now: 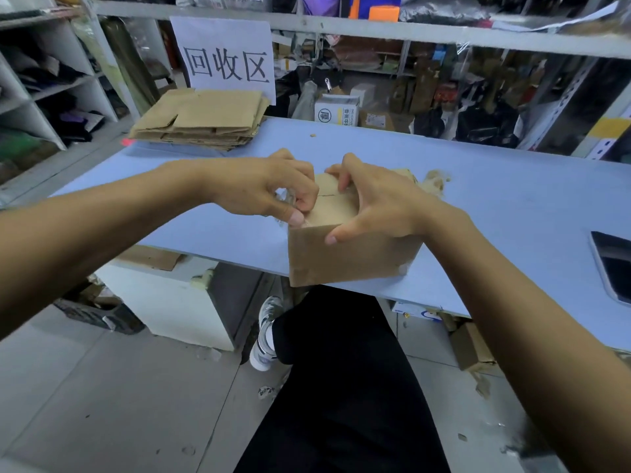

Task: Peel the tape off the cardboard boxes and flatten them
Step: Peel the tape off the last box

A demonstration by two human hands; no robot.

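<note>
A small brown cardboard box (345, 259) stands at the near edge of the light blue table (512, 213), its top flaps closed with a seam across the middle. My left hand (273, 184) pinches a strip of clear tape (285, 196) at the box's top left corner, thumb pressed against the edge. My right hand (379, 203) grips the box from above, thumb on the front face and fingers curled over the top. The box's right side is hidden by my right hand.
A stack of flattened cardboard (201, 119) lies at the table's far left under a white paper sign (225, 59). A wad of peeled tape (435, 180) lies behind the box. A dark phone (614, 264) rests at the right edge. Cluttered shelves surround the table.
</note>
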